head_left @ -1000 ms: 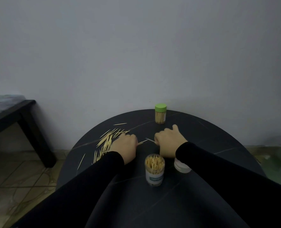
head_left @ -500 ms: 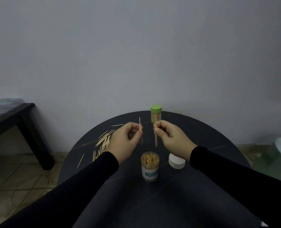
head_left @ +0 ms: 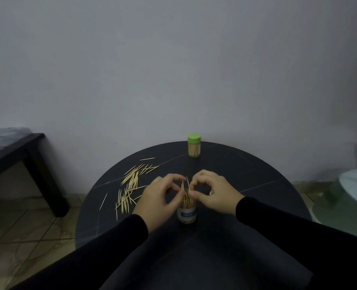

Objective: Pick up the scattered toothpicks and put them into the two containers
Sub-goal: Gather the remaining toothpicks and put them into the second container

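Two hands meet over an open, clear cylindrical container point(head_left: 186, 213) with a white-and-blue label, which stands near the middle of the round, dark, matte surface point(head_left: 246, 178) and is packed with upright wooden toothpicks. In the head view, the left hand point(head_left: 156, 200) and the right hand point(head_left: 212, 192) each curl thumb and forefinger into a pinch on a thin toothpick point(head_left: 187, 183) held nearly upright at the container's mouth, the other fingers loosely bent; both arms wear black sleeves. Left of the hands, scattered toothpicks point(head_left: 131, 185) lie in a loose, pale fan on the surface. At the far edge stands a second clear container point(head_left: 194, 145), closed with a green cap.
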Tool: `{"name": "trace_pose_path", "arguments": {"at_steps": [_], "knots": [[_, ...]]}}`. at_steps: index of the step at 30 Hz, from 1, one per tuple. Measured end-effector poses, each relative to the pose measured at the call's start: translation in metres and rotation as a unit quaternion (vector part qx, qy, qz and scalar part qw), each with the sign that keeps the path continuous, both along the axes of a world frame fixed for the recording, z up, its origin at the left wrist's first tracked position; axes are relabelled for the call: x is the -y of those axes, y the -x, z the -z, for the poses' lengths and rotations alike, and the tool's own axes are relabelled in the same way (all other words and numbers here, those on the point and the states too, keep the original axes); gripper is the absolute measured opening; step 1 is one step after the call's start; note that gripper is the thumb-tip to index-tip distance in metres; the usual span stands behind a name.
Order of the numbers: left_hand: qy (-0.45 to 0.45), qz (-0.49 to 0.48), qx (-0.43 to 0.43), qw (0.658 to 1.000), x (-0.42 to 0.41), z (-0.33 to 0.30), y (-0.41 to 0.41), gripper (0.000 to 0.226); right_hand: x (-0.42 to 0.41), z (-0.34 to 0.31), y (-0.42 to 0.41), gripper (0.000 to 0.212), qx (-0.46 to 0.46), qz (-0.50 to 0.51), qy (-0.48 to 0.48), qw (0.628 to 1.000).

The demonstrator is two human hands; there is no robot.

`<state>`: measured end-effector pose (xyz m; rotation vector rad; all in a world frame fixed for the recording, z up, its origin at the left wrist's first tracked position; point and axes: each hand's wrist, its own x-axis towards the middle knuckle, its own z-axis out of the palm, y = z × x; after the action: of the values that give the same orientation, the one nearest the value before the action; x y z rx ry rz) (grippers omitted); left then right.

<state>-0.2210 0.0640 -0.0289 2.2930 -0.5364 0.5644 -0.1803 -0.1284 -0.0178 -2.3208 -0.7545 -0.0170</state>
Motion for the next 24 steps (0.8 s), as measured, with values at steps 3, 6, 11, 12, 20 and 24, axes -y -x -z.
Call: {"name": "trace_pose_path", "arguments": {"at_steps": [3, 6, 11, 12, 20, 24], "knots": [[-0.034, -0.007, 0.041, 0.999, -0.004, 0.005, -0.001, 0.016, 0.009, -0.001, -0.004, 0.008, 0.001, 0.004, -0.003, 1.0], [-0.047, -0.012, 0.064, 0.997, -0.01, 0.006, -0.003, 0.028, 0.014, -0.002, -0.005, 0.02, -0.02, -0.002, 0.007, 1.0], [-0.155, 0.019, 0.061, 0.986, -0.022, 0.01, -0.001, 0.049, 0.01, -0.006, -0.002, 0.048, -0.043, -0.027, 0.074, 0.996], [-0.184, 0.028, 0.058, 0.981, -0.023, 0.011, 0.0, 0.054, 0.009, -0.006, -0.002, 0.052, -0.037, -0.024, 0.085, 0.995], [-0.195, 0.049, 0.019, 0.979, -0.018, 0.005, -0.002, 0.06, 0.006, -0.008, -0.003, 0.048, -0.025, -0.014, 0.098, 0.995], [-0.26, 0.061, 0.034, 0.963, -0.02, 0.004, -0.002, 0.061, 0.007, -0.007, -0.005, 0.047, -0.044, -0.006, 0.094, 0.995]]}}
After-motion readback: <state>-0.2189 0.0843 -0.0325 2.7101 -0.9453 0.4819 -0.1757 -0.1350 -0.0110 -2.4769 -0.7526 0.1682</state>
